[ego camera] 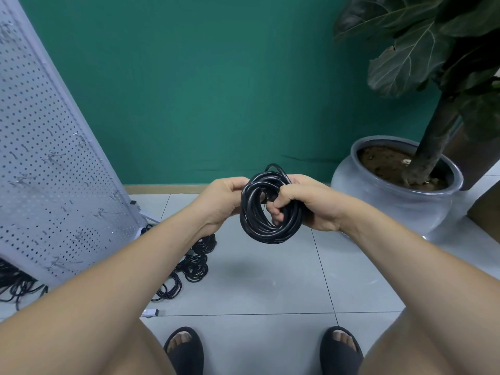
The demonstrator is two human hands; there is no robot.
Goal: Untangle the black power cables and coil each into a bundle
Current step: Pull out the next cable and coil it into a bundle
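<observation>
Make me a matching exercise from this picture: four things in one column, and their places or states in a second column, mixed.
1. cable coil
2. floor bundles
3. grey pot
4. pegboard

A. white, perforated, at the left
B. on the tiles by the pegboard's foot
C. gripped by the left hand and right hand
D. at the right, holding a plant

Pairs: 1-C, 2-B, 3-D, 4-A

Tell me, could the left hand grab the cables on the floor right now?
Probably not yet. The left hand grips the coiled cable with the right hand. The floor cables lie unblocked by the pegboard, but well below that hand.
</observation>
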